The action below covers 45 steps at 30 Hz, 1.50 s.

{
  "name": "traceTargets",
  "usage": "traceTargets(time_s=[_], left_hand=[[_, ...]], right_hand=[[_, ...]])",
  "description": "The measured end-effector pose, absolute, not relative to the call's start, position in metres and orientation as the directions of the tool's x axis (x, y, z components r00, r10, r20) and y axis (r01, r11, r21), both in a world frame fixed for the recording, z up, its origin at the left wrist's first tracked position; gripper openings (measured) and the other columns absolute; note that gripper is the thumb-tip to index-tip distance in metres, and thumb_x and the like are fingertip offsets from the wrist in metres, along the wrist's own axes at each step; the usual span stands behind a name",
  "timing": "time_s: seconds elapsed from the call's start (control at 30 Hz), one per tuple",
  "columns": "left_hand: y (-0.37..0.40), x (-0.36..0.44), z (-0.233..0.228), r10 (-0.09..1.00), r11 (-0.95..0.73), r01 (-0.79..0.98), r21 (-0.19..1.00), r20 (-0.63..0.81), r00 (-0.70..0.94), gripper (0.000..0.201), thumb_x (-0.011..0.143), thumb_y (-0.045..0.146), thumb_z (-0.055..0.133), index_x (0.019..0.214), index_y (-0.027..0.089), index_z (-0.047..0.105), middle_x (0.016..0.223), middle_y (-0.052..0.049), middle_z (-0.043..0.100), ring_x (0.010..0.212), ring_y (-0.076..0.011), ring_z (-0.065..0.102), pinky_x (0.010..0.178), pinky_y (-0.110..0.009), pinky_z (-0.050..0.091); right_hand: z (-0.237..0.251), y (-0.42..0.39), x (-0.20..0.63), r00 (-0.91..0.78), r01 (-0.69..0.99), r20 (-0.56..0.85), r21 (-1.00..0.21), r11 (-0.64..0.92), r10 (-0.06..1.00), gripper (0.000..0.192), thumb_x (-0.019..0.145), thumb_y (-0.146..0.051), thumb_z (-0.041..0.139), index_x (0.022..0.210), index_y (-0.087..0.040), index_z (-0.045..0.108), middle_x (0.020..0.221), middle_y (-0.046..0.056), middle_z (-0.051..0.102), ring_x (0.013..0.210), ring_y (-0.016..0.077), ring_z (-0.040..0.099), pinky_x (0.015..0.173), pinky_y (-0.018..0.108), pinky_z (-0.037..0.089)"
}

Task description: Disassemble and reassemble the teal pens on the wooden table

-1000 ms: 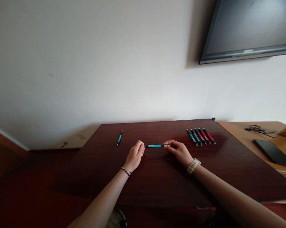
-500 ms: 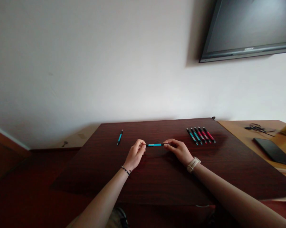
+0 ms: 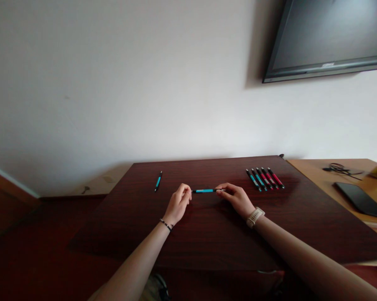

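Note:
Both hands hold one blue-and-black pen (image 3: 203, 191) level just above the dark wooden table (image 3: 213, 234). My left hand (image 3: 178, 203) pinches its left end and my right hand (image 3: 237, 198) pinches its right end, where a thin light tip shows. A second blue pen (image 3: 157, 181) lies alone on the table to the left, beyond my left hand. A row of several pens (image 3: 264, 179), blue and red, lies side by side at the far right of the table.
A lighter wooden desk (image 3: 326, 177) adjoins on the right, bearing a dark tablet (image 3: 360, 200) and a black cable (image 3: 337, 169). A wall-mounted screen (image 3: 329, 37) hangs top right. The white wall stands just behind the table.
The pen and both hands have barely shifted; the view has drifted slightly.

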<state>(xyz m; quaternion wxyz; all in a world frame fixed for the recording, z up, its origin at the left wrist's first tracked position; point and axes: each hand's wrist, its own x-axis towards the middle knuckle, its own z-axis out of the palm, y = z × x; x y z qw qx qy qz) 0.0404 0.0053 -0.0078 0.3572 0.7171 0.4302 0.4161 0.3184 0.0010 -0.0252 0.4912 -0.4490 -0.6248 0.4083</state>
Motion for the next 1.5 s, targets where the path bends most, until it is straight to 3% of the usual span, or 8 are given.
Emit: traceTargets(time_s=[0.43,0.57,0.8,0.9,1.0,1.5], left_hand=[[0.005,0.040,-0.006,0.919,-0.377,0.357,0.855,0.296,0.261,0.029,0.106,0.046,0.044,0.092,0.021,0.051,0.077,0.001,0.061,0.065,-0.0132,0.057,0.066,-0.025,0.045],[0.008,0.028,0.004,0.915,-0.399,0.460,0.793,0.312,0.256,0.026,0.105,0.042,0.044,0.092,0.022,0.052,0.076,0.002,0.061,0.065,-0.0133,0.059,0.066,-0.025,0.044],[0.009,-0.011,0.025,0.935,-0.342,0.861,0.375,0.229,0.272,0.004,0.093,0.023,0.054,0.089,0.023,0.055,0.075,0.001,0.065,0.066,-0.0163,0.061,0.065,-0.026,0.038],[0.009,-0.021,0.022,0.948,-0.301,0.931,0.206,0.169,0.270,0.004,0.092,0.025,0.057,0.089,0.024,0.056,0.076,0.000,0.068,0.066,-0.0190,0.064,0.064,-0.027,0.034],[0.009,-0.025,0.016,0.945,-0.314,0.943,0.113,0.131,0.299,0.005,0.093,0.027,0.058,0.089,0.024,0.058,0.077,-0.001,0.070,0.067,-0.0206,0.066,0.063,-0.028,0.033],[0.010,-0.020,0.017,0.944,-0.331,0.928,0.170,0.058,0.326,0.004,0.095,0.027,0.059,0.095,0.024,0.062,0.077,-0.001,0.072,0.066,-0.0189,0.066,0.062,-0.028,0.035]], right_hand=[[-0.027,0.001,0.319,-0.099,0.152,0.246,-0.954,0.258,0.964,0.033,0.087,-0.050,0.076,0.101,-0.021,0.077,0.099,0.007,0.077,0.087,0.0228,0.068,0.079,0.034,0.054],[-0.031,0.002,0.321,-0.093,0.127,0.231,-0.962,0.241,0.969,0.036,0.086,-0.052,0.076,0.101,-0.020,0.076,0.095,0.006,0.076,0.084,0.0214,0.067,0.076,0.032,0.053],[-0.030,0.002,0.320,-0.090,0.122,0.232,-0.963,0.242,0.968,0.034,0.086,-0.051,0.077,0.101,-0.021,0.076,0.097,0.006,0.076,0.083,0.0207,0.068,0.078,0.033,0.053],[-0.030,0.002,0.320,-0.091,0.120,0.228,-0.964,0.238,0.969,0.035,0.085,-0.053,0.078,0.101,-0.021,0.076,0.100,0.007,0.077,0.085,0.0220,0.068,0.079,0.034,0.054],[-0.029,0.001,0.320,-0.089,0.126,0.229,-0.963,0.239,0.969,0.036,0.085,-0.054,0.077,0.100,-0.021,0.076,0.100,0.007,0.077,0.086,0.0227,0.069,0.079,0.034,0.054],[-0.028,0.001,0.320,-0.104,0.132,0.235,-0.960,0.248,0.966,0.033,0.086,-0.050,0.077,0.102,-0.021,0.077,0.103,0.007,0.078,0.091,0.0238,0.070,0.082,0.035,0.055]])
